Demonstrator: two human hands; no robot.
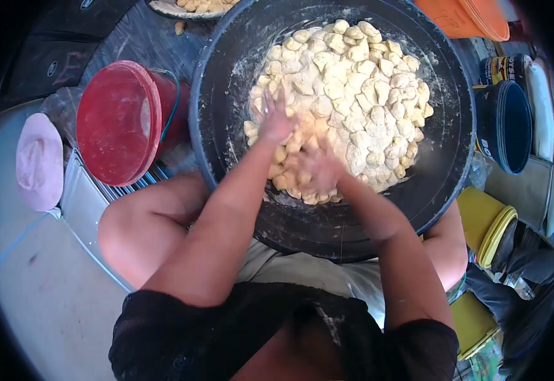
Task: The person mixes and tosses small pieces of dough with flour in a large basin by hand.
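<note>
A wide black round tub (pixel 226 70) sits at my lap, holding a big heap of pale yellow lumps (pixel 369 89) that look like floured dough pieces. Whitish powder coats many lumps and smears the tub's inner wall. My left hand (pixel 277 123) rests on the heap's left side, fingers spread and nothing gripped. Lower and to its right, my right hand (pixel 323 168) touches the lumps near the heap's front edge. Motion blurs it, though its fingers look apart. Between the two hands, the lumps are more orange and partly blurred.
Left of the tub stands a red bucket (pixel 112 127), with a pink hat (pixel 39 162) beyond it. An orange bucket (pixel 461 19), a dark blue bucket (pixel 512 127) and a yellow bucket (pixel 480 219) stand on the right. Another container of lumps (pixel 204 5) shows at the top.
</note>
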